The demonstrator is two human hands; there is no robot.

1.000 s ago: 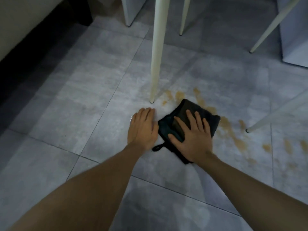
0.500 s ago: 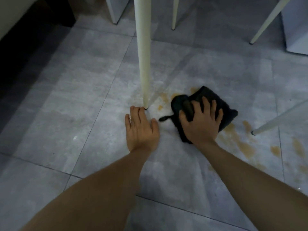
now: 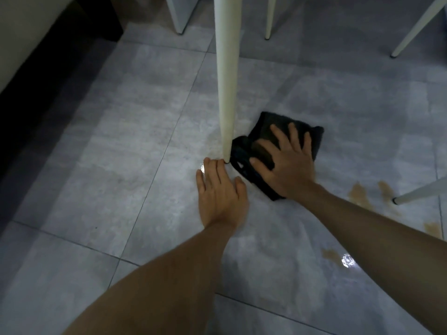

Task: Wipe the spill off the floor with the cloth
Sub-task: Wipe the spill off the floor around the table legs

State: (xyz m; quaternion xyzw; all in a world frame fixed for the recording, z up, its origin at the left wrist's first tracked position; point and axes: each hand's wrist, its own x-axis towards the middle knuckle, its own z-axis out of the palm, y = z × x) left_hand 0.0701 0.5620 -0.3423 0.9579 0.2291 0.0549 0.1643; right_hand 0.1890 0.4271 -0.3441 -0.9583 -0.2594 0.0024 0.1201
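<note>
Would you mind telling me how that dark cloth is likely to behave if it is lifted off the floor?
The dark cloth lies bunched and folded under the right hand, so it would probably droop limply. It looks thick and has been pressed on the brown spill, so it may be damp and slightly heavy. It seems unlikely to slip.

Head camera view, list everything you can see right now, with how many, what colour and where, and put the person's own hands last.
cloth: one, dark, flat on the floor against the foot of the nearest leg
spill: several brown patches, on the floor right of the cloth
furniture legs: four, cream-white; one close at centre, one thin at top, two slanted at right
floor: grey tiles, glossy wet sheen near the hands
panels: pale; one standing at top, behind the legs
dark strip: along the left edge
left hand: flat on the floor, empty
right hand: spread flat, pressing on the cloth
</note>
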